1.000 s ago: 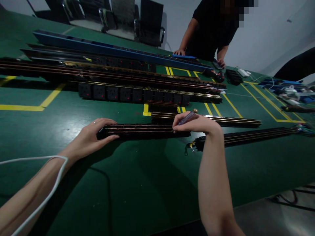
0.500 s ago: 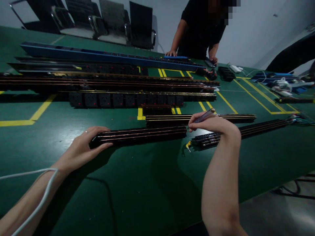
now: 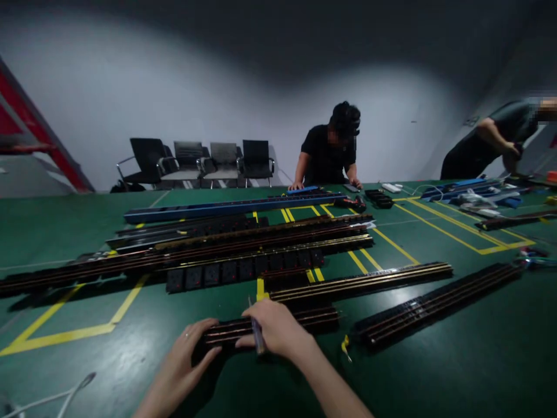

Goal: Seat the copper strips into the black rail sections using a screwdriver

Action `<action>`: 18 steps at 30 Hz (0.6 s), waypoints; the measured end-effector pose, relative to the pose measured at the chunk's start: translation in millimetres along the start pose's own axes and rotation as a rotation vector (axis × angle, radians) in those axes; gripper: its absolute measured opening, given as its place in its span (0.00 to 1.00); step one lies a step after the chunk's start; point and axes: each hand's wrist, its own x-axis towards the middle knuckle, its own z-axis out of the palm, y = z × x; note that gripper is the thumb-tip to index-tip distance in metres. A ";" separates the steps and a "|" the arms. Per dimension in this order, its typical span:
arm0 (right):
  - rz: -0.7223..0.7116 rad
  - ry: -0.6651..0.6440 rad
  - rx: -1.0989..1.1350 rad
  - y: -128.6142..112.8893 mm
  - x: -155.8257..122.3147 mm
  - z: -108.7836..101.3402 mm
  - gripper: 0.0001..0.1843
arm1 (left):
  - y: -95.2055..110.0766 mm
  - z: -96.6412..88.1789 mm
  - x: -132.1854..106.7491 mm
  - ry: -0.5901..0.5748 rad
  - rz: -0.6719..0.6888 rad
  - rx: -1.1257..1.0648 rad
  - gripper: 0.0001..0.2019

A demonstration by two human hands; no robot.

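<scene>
In the head view, my left hand point(image 3: 185, 354) is wrapped round the left end of a black strip point(image 3: 315, 319) with copper rails along its top. Thumb and fingers press on its two long sides. My right hand point(image 3: 276, 328) rests over the middle of the same strip, its thumb and forefinger spanning it. A slim screwdriver point(image 3: 258, 337) with a translucent purplish handle is tucked in that hand, handle end towards me. Beyond lies a similar black strip with brass-coloured rails point(image 3: 369, 280). Another railed strip point(image 3: 439, 305) lies to the right, a small yellow-ended piece point(image 3: 346, 348) near its end.
Several long strips point(image 3: 195, 253) and a row of black sockets point(image 3: 246, 270) lie further back on the green table point(image 3: 108, 371). A blue channel point(image 3: 235, 206) lies behind them. One person point(image 3: 326, 157) leans over the far edge; another point(image 3: 487, 139) stands right. A white cable point(image 3: 73, 395) is at lower left.
My right hand has moved left from the strip's right end to its middle, with the screwdriver still in it. The camera has tilted up, showing more wall and a second person.
</scene>
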 end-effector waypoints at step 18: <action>-0.025 0.063 -0.381 10.0 8.6 42.8 0.29 | 12.6 -1.6 1.9 -0.059 -0.093 -0.204 0.23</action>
